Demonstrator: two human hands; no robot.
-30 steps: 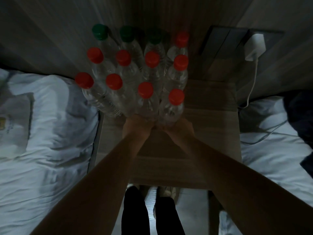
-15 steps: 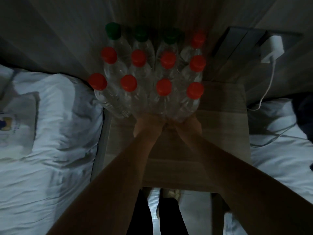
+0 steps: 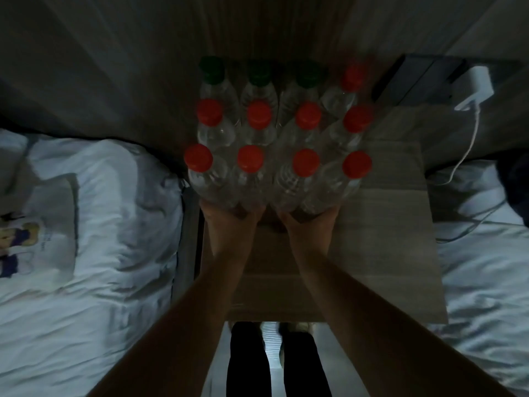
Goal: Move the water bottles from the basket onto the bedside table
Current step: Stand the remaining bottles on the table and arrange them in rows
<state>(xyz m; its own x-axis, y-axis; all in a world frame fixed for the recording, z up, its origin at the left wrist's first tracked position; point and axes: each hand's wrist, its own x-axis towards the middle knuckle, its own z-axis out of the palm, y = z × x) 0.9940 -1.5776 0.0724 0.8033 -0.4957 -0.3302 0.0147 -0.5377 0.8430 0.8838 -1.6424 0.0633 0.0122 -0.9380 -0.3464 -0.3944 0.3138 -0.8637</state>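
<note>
White beds either side: left bed (image 3: 86, 267), right bed (image 3: 486, 267). Wood tabletop (image 3: 386, 239) btwn them, w/ twelve water bottles (image 3: 274, 156) standing upright in a tight 4x3 block at its back-left; nine red caps, three green at the rear. No bottle labels readable, too dim. My left hand (image 3: 229, 222) and right hand (image 3: 309, 224) sit side by side, pressed vs the front row's bases; grip can't tell. White charger (image 3: 476, 87) on wall, back right.

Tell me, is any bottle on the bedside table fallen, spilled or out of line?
Nothing stands out. The bottles stand upright in even rows on the bedside table, caps on; both hands rest against the front row.
</note>
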